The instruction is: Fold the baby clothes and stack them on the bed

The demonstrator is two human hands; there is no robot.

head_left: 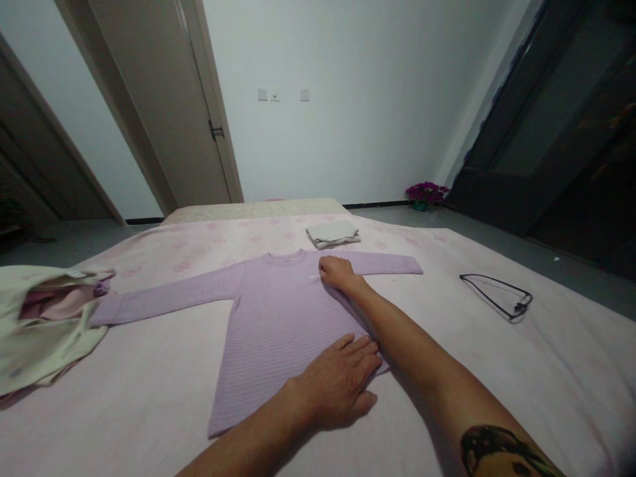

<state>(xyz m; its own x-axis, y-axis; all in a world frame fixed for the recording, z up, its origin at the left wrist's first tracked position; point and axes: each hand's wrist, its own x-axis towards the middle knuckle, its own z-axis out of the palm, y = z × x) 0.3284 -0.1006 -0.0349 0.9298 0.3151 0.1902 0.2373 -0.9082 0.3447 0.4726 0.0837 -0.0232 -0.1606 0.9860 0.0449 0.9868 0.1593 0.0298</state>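
A lilac, finely striped long-sleeved shirt lies spread on the bed, its neckline pointing away from me and both sleeves stretched outward. My left hand rests flat on its lower right part near the hem, fingers extended and thumb apart. Up at the right shoulder, my right hand is closed with fingers curled on the fabric; a small white mark shows beside the fingertips. My right forearm crosses over the shirt's right side and hides part of that edge.
A folded light-grey cloth lies beyond the collar. To the left, a cream cloth bag with pink fabric inside touches the left sleeve's cuff. Black-framed glasses lie on the pink bedsheet at right. Purple flowers stand on the floor behind.
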